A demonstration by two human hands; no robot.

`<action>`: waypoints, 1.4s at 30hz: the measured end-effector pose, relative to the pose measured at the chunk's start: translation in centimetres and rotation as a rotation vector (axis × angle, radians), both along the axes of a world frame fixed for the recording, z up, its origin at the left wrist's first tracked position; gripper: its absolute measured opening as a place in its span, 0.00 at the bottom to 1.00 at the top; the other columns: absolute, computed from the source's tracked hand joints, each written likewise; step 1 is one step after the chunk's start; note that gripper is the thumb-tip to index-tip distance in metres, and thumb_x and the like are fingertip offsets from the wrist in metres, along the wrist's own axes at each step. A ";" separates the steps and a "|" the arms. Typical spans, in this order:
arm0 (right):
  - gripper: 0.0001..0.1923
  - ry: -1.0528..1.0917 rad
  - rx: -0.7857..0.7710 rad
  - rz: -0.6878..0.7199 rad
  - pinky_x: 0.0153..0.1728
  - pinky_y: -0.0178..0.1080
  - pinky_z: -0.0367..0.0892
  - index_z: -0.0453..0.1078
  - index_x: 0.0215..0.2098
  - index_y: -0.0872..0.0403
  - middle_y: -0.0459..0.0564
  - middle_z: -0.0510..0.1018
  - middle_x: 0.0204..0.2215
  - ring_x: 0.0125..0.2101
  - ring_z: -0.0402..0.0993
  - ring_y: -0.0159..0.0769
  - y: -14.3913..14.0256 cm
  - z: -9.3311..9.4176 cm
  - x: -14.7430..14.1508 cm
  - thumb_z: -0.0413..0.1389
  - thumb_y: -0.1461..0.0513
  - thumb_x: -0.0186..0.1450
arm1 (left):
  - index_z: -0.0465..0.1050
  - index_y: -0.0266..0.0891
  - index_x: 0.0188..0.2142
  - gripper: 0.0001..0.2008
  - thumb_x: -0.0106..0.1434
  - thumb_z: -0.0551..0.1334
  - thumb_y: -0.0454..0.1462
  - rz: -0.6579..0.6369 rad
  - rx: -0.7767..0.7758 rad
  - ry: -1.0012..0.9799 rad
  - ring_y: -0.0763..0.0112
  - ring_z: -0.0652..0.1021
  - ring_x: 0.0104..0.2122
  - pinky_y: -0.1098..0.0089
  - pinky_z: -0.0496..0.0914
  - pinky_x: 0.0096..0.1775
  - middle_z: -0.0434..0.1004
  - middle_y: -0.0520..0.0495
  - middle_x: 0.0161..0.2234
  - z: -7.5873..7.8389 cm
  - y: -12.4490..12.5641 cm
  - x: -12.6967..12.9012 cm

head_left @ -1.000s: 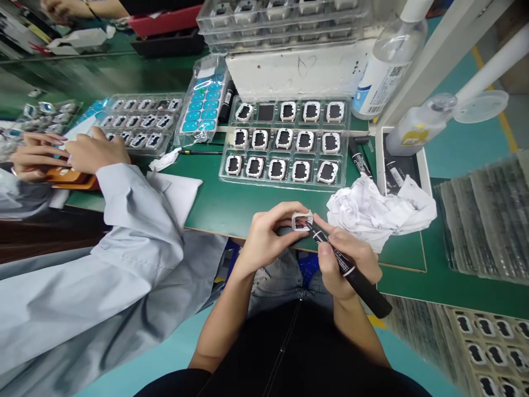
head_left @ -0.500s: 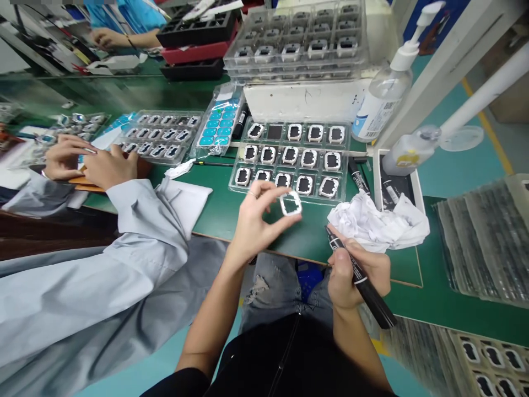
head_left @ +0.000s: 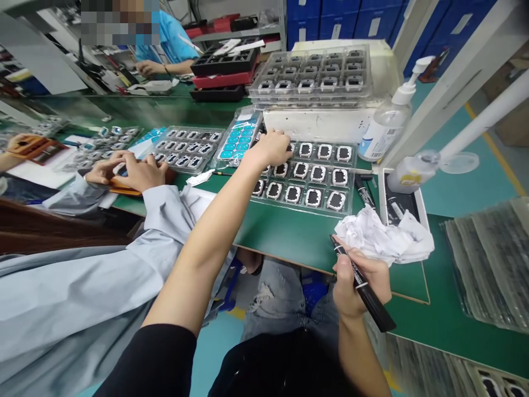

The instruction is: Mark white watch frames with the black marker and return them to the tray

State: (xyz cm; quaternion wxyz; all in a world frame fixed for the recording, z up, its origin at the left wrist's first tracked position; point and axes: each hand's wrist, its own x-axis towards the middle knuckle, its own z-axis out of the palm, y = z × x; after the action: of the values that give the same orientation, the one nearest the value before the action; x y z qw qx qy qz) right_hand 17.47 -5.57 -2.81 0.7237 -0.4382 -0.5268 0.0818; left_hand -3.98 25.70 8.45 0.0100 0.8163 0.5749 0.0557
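My left hand reaches over the far left part of a clear plastic tray. Its fingertips are hidden behind the hand, so whether they hold a part cannot be seen. White watch-case-like frames with dark centres, such as one frame, fill rows of the tray's pockets. Near the table's front edge, my right hand is closed round a black marker pen. The marker is uncapped, its tip pointing up and left, close to a crumpled white cloth.
A co-worker's hands work at the left beside another tray. Stacked trays stand on a white box behind. A pump bottle and a smaller bottle are at the right, near upright stacked trays.
My left hand, which held a white frame above the table's front, has moved forward and left to the tray. My right hand keeps the marker in nearly the same place. The view has tilted up.
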 end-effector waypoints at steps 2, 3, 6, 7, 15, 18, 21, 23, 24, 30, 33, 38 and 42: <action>0.07 -0.005 -0.007 -0.003 0.41 0.52 0.93 0.78 0.47 0.52 0.53 0.91 0.39 0.38 0.94 0.52 0.0 0.0 0.0 0.71 0.65 0.76 | 0.83 0.34 0.66 0.22 0.75 0.67 0.37 0.003 0.011 -0.012 0.31 0.73 0.74 0.33 0.71 0.75 0.79 0.26 0.69 0.1 0.2 0.5; 0.06 -0.014 -0.008 -0.008 0.41 0.52 0.93 0.78 0.47 0.52 0.53 0.91 0.39 0.38 0.94 0.52 0.1 -0.1 0.0 0.71 0.65 0.76 | 0.82 0.32 0.68 0.24 0.75 0.65 0.35 -0.010 0.038 -0.031 0.33 0.73 0.74 0.35 0.70 0.76 0.78 0.25 0.71 0.2 0.2 0.8; 0.06 -0.048 -0.001 -0.030 0.40 0.50 0.93 0.78 0.45 0.52 0.52 0.90 0.38 0.36 0.94 0.50 0.1 0.0 0.1 0.70 0.64 0.76 | 0.80 0.31 0.70 0.26 0.75 0.66 0.33 -0.103 0.089 -0.102 0.36 0.73 0.75 0.40 0.68 0.78 0.77 0.25 0.71 0.2 0.5 2.0; 0.06 -0.056 0.008 -0.039 0.39 0.49 0.92 0.78 0.45 0.52 0.51 0.90 0.38 0.35 0.94 0.50 0.2 0.1 0.1 0.71 0.64 0.75 | 0.81 0.31 0.69 0.26 0.74 0.68 0.34 -0.140 0.083 -0.123 0.36 0.73 0.75 0.40 0.67 0.79 0.78 0.26 0.70 0.1 0.7 2.5; 0.07 -0.032 0.012 -0.009 0.40 0.49 0.93 0.79 0.46 0.52 0.53 0.91 0.40 0.38 0.95 0.52 0.1 0.0 0.1 0.71 0.67 0.74 | 0.91 0.36 0.52 0.21 0.59 0.83 0.34 -0.241 0.020 -0.078 0.38 0.79 0.67 0.44 0.74 0.73 0.87 0.33 0.56 -0.3 4.6 4.4; 0.07 -0.027 0.003 0.003 0.40 0.48 0.92 0.79 0.47 0.52 0.52 0.90 0.38 0.37 0.94 0.51 0.1 -0.1 0.1 0.70 0.67 0.74 | 0.91 0.37 0.50 0.21 0.56 0.84 0.33 -0.252 -0.003 -0.031 0.38 0.80 0.66 0.47 0.76 0.71 0.87 0.34 0.55 0.1 5.2 4.8; 0.06 -0.026 -0.002 -0.005 0.40 0.47 0.92 0.79 0.47 0.52 0.51 0.90 0.37 0.36 0.94 0.50 0.1 0.0 0.1 0.70 0.66 0.75 | 0.90 0.36 0.50 0.22 0.55 0.83 0.33 -0.241 -0.037 -0.047 0.38 0.81 0.67 0.48 0.75 0.72 0.87 0.34 0.58 0.9 4.7 5.0; 0.05 -0.032 -0.001 -0.014 0.38 0.47 0.92 0.79 0.46 0.52 0.51 0.89 0.37 0.34 0.93 0.49 0.1 0.1 0.1 0.69 0.66 0.75 | 0.89 0.35 0.52 0.23 0.56 0.82 0.34 -0.216 -0.048 -0.106 0.37 0.80 0.68 0.48 0.74 0.73 0.87 0.32 0.60 1.7 3.8 4.6; 0.05 -0.034 0.001 -0.018 0.38 0.47 0.91 0.79 0.46 0.52 0.51 0.89 0.36 0.34 0.93 0.49 0.1 0.1 0.1 0.69 0.66 0.75 | 0.88 0.34 0.54 0.23 0.58 0.81 0.35 -0.210 -0.043 -0.155 0.38 0.81 0.67 0.47 0.74 0.73 0.87 0.32 0.60 2.1 3.1 4.3; 0.05 -0.019 0.001 -0.030 0.40 0.50 0.92 0.78 0.47 0.51 0.51 0.89 0.36 0.33 0.92 0.48 -0.1 0.1 -0.1 0.69 0.64 0.76 | 0.80 0.37 0.61 0.23 0.68 0.73 0.37 -0.277 0.036 -0.767 0.56 0.89 0.51 0.55 0.86 0.56 0.85 0.34 0.63 1.7 -6.1 2.1; 0.06 0.019 0.002 -0.028 0.42 0.54 0.93 0.77 0.48 0.51 0.51 0.89 0.37 0.33 0.92 0.49 -0.2 0.0 -0.1 0.69 0.63 0.77 | 0.80 0.43 0.63 0.26 0.66 0.76 0.37 -0.265 -0.018 -1.087 0.64 0.90 0.45 0.63 0.89 0.47 0.79 0.36 0.70 -1.4 -13.4 2.0; 0.07 0.098 0.040 0.017 0.44 0.56 0.94 0.77 0.51 0.51 0.48 0.88 0.35 0.36 0.94 0.52 -0.1 0.4 -0.4 0.69 0.64 0.77 | 0.83 0.45 0.62 0.25 0.68 0.80 0.36 -0.203 -0.243 -1.295 0.63 0.93 0.47 0.66 0.92 0.50 0.84 0.41 0.61 -7.0 -23.6 3.7; 0.07 0.097 -0.030 0.074 0.49 0.60 0.94 0.77 0.50 0.50 0.47 0.88 0.35 0.43 0.95 0.55 -0.1 0.8 -0.6 0.69 0.63 0.78 | 0.84 0.46 0.64 0.23 0.72 0.78 0.35 -0.209 -0.250 -1.256 0.62 0.94 0.49 0.66 0.92 0.53 0.87 0.42 0.57 -8.4 -26.2 4.7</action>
State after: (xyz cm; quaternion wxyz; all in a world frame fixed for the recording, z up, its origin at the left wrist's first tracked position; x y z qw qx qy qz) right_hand 16.90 -5.70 -2.00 0.7382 -0.4247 -0.5058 0.1374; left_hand 0.69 -0.45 0.04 0.4446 0.6726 0.3792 0.4540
